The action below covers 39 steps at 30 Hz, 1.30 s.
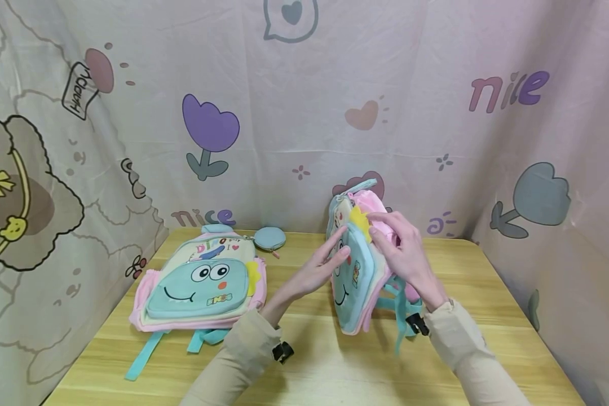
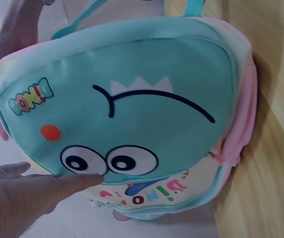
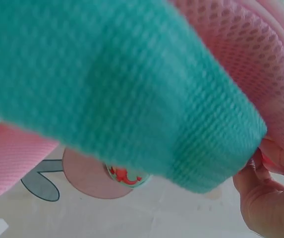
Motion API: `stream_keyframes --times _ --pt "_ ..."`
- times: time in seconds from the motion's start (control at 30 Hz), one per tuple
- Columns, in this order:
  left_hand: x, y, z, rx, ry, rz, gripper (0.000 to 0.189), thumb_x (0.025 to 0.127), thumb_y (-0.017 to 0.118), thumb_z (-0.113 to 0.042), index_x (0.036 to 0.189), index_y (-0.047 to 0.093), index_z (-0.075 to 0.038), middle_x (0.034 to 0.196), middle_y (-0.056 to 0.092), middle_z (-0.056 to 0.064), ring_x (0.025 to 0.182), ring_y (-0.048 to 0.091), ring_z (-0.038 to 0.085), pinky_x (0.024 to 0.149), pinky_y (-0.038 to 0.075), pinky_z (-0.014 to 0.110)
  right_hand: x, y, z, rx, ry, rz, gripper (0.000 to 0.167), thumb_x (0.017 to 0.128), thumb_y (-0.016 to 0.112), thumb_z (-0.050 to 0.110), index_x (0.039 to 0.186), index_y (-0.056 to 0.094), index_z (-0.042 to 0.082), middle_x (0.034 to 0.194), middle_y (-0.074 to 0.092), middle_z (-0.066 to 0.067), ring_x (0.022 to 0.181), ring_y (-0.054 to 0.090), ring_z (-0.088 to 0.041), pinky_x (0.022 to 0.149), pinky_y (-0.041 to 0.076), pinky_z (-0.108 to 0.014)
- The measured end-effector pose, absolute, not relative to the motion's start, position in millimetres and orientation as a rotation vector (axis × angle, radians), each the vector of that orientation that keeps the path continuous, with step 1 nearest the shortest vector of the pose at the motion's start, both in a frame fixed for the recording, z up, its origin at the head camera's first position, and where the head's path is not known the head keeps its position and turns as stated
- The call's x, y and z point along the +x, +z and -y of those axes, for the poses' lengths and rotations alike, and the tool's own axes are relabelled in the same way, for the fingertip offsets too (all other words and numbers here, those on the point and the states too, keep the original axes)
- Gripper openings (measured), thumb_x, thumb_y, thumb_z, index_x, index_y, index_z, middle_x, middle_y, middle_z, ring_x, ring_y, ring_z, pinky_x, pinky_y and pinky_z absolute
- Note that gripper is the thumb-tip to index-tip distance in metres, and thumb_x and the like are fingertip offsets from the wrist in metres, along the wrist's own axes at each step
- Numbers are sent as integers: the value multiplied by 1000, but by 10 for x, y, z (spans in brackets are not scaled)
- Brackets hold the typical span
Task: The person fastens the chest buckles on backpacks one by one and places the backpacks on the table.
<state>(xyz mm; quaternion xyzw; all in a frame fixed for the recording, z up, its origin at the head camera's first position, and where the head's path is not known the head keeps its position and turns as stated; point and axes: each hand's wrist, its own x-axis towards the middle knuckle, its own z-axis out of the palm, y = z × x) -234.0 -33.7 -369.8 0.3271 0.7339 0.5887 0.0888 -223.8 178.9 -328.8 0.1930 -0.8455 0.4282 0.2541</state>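
Observation:
A small child's backpack [image 1: 357, 265] with a teal dinosaur-face pocket stands turned on the table at right, its face toward the left. My left hand [image 1: 317, 273] lies at its front, fingers fairly straight. In the left wrist view, that hand [image 2: 28, 198] has its index finger near the printed eyes. My right hand [image 1: 406, 248] grips the backpack's side by the yellow spikes [image 1: 360, 223], thumb and fingers bent there. Up close in the right wrist view, a teal strap [image 3: 132, 99] and pink mesh [image 3: 260, 64] partly cover that hand [image 3: 270, 198].
A matching backpack [image 1: 198, 287] lies face up on the left of the wooden table [image 1: 304, 361], teal straps trailing toward the front. Beside its top is a round teal pouch [image 1: 269, 239]. A printed curtain [image 1: 304, 84] hangs behind the table and along its sides.

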Motion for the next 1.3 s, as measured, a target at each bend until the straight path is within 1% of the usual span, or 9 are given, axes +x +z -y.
stream_keyframes --times 0.17,0.27,0.37,0.57,0.7,0.83,0.97,1.2,1.3 --pt "-2319 -3658 345 962 1794 -2160 62 110 37 -31 163 10 -15 172 5 3 159 4 23 126 15 52 -2205 -3333 -1763 510 1202 2280 39 95 66 17 134 65 15 101 66 -12 71 51 -12 55 41 -22" --pt "-2314 -3646 350 951 1815 -2165 60 110 36 -28 163 11 -14 172 6 4 159 3 22 127 12 49 -2185 -3348 -1749 502 1238 2288 46 94 67 20 140 60 16 106 67 -13 80 55 -15 64 46 -21" --pt "-2311 -3640 355 952 1828 -2180 60 110 37 -28 163 12 -15 172 4 6 159 2 22 127 11 49 -2169 -3362 -1732 489 1289 2309 54 94 67 22 146 54 18 120 67 -13 96 57 -19 78 48 -22" --pt "-2315 -3633 371 940 1854 -2223 60 109 41 -27 163 16 -15 172 2 9 159 0 24 126 11 55 -2149 -3405 -1698 510 1355 2325 66 93 67 25 154 42 20 132 61 -12 107 54 -21 94 47 -40" --pt "-2317 -3618 389 913 1864 -2259 60 108 42 -24 162 19 -14 172 4 8 159 2 25 127 10 53 -2161 -3446 -1680 575 1413 2286 67 92 67 20 154 43 16 134 56 -17 115 48 -20 100 51 -57" --pt "-2309 -3587 404 873 1877 -2265 59 108 42 -24 162 20 -17 172 8 4 159 4 22 127 8 51 -2171 -3488 -1656 640 1442 2251 67 91 66 15 153 43 13 137 54 -20 122 43 -19 104 45 -65" --pt "-2306 -3561 414 864 1903 -2267 60 107 43 -25 162 19 -21 172 9 3 159 4 23 126 9 57 -2175 -3526 -1628 691 1397 2244 67 90 65 14 153 43 10 141 54 -21 124 44 -25 108 39 -67" --pt "-2305 -3515 437 872 1955 -2262 62 106 45 -26 162 18 -28 172 7 4 159 3 27 120 16 67 -2196 -3598 -1589 839 1455 2229 67 94 63 13 156 38 16 154 40 -13 139 42 -33 108 41 -65" --pt "-2309 -3500 463 842 1961 -2268 64 105 47 -28 162 18 -32 172 7 0 159 3 27 120 16 68 -2206 -3632 -1587 903 1442 2237 66 97 63 20 158 35 19 160 35 -12 145 38 -38 110 37 -67"
